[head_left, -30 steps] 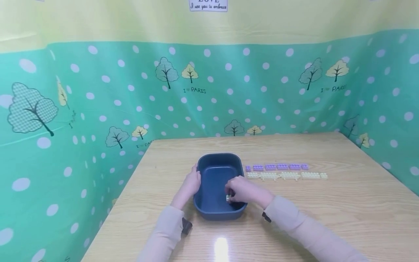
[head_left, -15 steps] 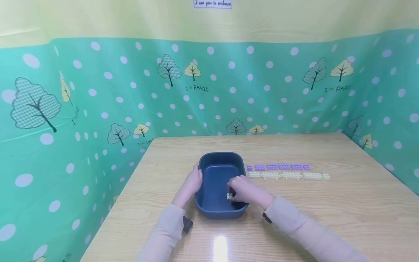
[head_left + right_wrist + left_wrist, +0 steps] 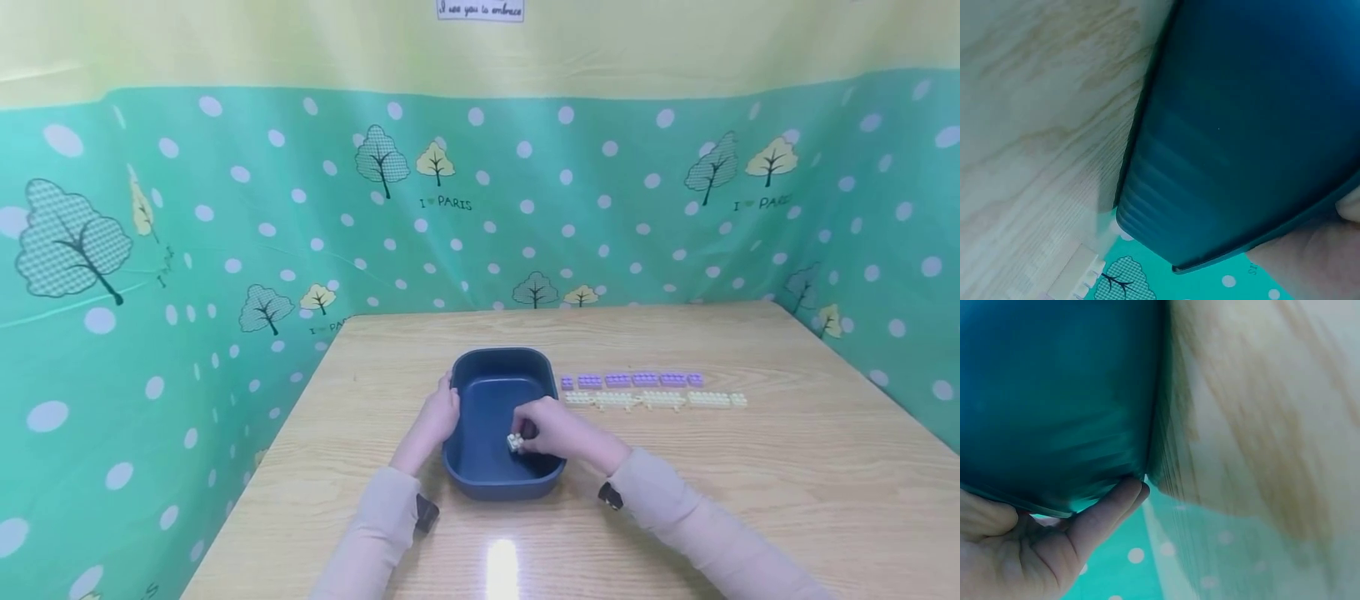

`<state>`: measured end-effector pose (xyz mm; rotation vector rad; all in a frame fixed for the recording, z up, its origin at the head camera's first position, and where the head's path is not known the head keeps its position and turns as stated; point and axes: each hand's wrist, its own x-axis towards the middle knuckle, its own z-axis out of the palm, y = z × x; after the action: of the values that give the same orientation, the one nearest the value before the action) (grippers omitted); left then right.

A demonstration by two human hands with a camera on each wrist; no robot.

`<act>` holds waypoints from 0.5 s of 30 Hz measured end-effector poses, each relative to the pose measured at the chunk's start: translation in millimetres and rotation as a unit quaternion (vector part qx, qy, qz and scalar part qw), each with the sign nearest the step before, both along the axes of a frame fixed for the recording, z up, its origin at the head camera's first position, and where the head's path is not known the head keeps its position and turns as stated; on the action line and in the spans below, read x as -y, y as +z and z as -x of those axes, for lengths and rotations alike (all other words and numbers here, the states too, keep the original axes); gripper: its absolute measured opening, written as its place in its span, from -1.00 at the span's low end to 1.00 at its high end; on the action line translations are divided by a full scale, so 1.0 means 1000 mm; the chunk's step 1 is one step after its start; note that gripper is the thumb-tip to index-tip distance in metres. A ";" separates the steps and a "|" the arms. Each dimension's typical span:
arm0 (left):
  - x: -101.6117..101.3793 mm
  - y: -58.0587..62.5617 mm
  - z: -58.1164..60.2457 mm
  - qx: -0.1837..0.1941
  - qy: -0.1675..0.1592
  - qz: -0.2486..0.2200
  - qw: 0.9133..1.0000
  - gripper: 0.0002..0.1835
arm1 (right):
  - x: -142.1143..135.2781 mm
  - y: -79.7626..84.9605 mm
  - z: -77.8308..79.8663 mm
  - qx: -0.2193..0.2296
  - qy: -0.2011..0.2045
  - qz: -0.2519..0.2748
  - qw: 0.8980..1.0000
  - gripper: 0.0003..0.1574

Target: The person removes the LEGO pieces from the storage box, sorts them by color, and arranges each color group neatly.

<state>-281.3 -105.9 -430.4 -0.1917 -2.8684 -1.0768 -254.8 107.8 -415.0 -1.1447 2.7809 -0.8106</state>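
Note:
A dark blue rectangular plastic tub (image 3: pixel 504 492) with rounded corners stands on the table. My left hand (image 3: pixel 440 414) grips its left side; in the left wrist view the thumb lies over the rim and the fingers (image 3: pixel 1107 515) run along the outer wall. Reaching over the right rim, my right hand (image 3: pixel 553 427) pinches a small cream toy building brick (image 3: pixel 514 442) inside the tub, its studs showing at the fingertips. The right wrist view catches mostly the tub's outer wall (image 3: pixel 1222 144) and part of the hand; the brick is hidden there.
Right of the tub lie two rows on the wooden table (image 3: pixel 675 500): several purple building bricks (image 3: pixel 645 379) behind, several cream ones (image 3: pixel 663 400) in front, some with small side prongs. A green dotted curtain (image 3: pixel 480 217) hangs behind and at both sides.
The cream brick has come up a little and to the left within the tub, tilting with my right hand, and more of it shows. My left hand stays at the tub's side.

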 end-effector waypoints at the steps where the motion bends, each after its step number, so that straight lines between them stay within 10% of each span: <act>1: 0.000 0.000 0.000 0.004 -0.001 0.000 1.000 -0.47 | -0.001 -0.001 0.001 -0.003 0.006 0.008 1.000 -0.84; 15: 0.000 0.001 -0.001 0.008 -0.013 0.001 1.000 -0.47 | -0.005 0.012 -0.002 -0.022 0.025 0.049 0.998 -0.76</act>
<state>-280.8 -106.2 -429.8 -0.2238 -2.8884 -1.0847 -253.0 113.1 -402.6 -1.2573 2.7625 -0.9372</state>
